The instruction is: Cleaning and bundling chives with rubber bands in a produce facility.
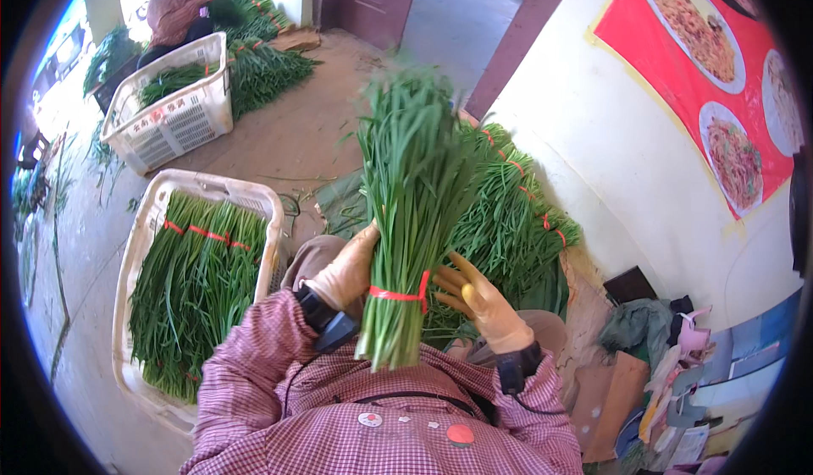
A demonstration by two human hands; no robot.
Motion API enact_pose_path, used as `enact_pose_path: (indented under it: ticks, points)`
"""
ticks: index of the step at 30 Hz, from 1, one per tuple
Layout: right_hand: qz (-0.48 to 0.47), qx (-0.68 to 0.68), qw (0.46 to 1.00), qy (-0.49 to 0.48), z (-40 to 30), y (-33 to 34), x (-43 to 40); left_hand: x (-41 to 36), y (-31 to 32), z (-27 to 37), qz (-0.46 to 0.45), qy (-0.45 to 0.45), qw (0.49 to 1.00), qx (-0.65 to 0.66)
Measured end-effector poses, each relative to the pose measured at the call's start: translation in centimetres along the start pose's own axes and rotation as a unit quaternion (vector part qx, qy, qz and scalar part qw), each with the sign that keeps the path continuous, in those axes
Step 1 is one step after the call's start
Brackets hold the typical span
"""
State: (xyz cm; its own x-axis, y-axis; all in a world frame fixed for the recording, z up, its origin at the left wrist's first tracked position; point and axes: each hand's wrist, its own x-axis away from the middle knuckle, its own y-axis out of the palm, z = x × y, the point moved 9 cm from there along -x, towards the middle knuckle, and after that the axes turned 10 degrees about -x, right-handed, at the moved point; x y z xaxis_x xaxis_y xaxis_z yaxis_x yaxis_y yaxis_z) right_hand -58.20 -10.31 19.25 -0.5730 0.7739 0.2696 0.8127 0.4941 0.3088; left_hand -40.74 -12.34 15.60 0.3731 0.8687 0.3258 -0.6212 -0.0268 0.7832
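Observation:
My gloved left hand [347, 265] grips a bundle of long green leafy stalks, likely garlic chives [406, 221], from its left side. The bundle stands upright before my chest, pale stem ends towards me, with a red tie [397, 294] around its lower part. My gloved right hand [483, 303] is just right of the bundle, fingers spread, holding nothing. Behind it lies a pile of similar tied bundles [508, 221]. At my left, a white plastic crate [276, 221] holds more bundles with red ties.
Another white crate [184, 126] with greens stands at the upper left, near a seated person [174, 11] beside more bundles. A white wall [559, 107] bounds the right side. Cardboard [610, 399] and assorted cloths [641, 326] lie at the lower right.

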Motion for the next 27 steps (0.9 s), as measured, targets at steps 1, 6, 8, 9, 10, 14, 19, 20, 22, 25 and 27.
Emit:
enact_pose_path:
  ticks: [1,6,8,9,10,14,19,20,22,25,27]
  points:
    - [-0.016,-0.036,0.999,-0.035,-0.8,1.0,-0.9,1.6,1.7,1.5,-0.063,0.042,0.994,-0.072]
    - [-0.014,-0.280,0.955,-0.101,-1.3,1.1,-3.5,6.2,1.1,6.1,0.003,-0.004,0.919,-0.394]
    - [-0.003,-0.374,0.920,-0.120,1.4,-1.1,-4.4,7.8,0.4,6.8,-0.008,-0.030,0.858,-0.512]
    - [0.043,-0.268,0.950,-0.156,3.3,-2.6,-4.5,8.3,-0.4,6.8,0.003,-0.048,0.814,-0.579]
    - [0.063,-0.190,0.962,-0.187,5.4,-3.5,-4.9,8.8,-1.0,6.3,0.000,-0.067,0.772,-0.632]
    - [0.154,-0.222,0.959,-0.080,14.9,-6.5,-8.8,7.9,-2.2,3.0,-0.004,-0.018,0.767,-0.641]
    - [0.094,-0.172,0.976,-0.091,12.9,-3.4,-3.6,4.7,-4.3,0.6,0.012,-0.018,0.778,-0.628]
    - [0.081,-0.274,0.956,-0.074,12.5,-3.0,-1.3,4.7,-4.5,0.8,0.022,-0.009,0.800,-0.599]
    - [0.077,0.107,0.985,-0.112,10.1,-2.4,2.1,4.8,-5.1,1.1,0.041,-0.035,0.857,-0.512]
    - [0.037,0.217,0.972,-0.077,11.7,-2.2,4.7,5.4,-5.2,1.5,0.061,-0.057,0.900,-0.428]
    - [0.025,0.194,0.979,-0.052,13.6,-3.0,5.2,5.9,-4.8,1.7,0.068,-0.049,0.930,-0.357]
